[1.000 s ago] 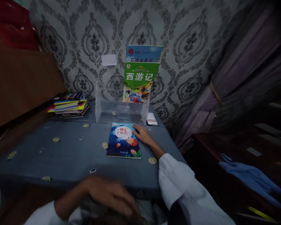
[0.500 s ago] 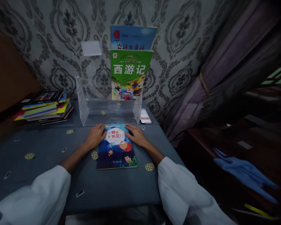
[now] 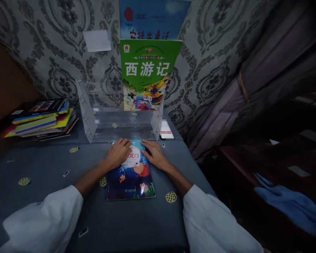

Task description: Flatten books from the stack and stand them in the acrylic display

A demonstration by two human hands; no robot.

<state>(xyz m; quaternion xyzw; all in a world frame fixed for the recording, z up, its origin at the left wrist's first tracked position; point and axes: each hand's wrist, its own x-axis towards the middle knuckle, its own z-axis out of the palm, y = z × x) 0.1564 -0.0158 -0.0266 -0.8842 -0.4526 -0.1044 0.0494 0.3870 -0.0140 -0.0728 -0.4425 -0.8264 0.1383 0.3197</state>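
A dark blue picture book [image 3: 133, 179] with orange fish on its cover lies flat on the cloth-covered table. My left hand [image 3: 118, 153] rests flat over the upper left of the cover, fingers stretched out, hiding part of the title. At the upper right edge lies my right hand [image 3: 155, 154], open, its thumb toward the cover. Just beyond the book stands a clear acrylic book rack [image 3: 88, 116]. A green book [image 3: 147, 75] leans upright in it, and a blue book [image 3: 152, 17] rises behind that one.
To the left is an uneven stack of books [image 3: 39, 119]. A phone-like object [image 3: 167, 130], partly pixelated, lies right of the rack. Patterned wallpaper backs the table, with a white card [image 3: 97, 41] against it. Beyond the right edge are a tied curtain [image 3: 226, 102] and blue cloth [image 3: 287, 207].
My left hand has slid from the book's left edge rightward onto its cover, over part of the title. The right hand stays at the upper right edge. The view has shifted closer.
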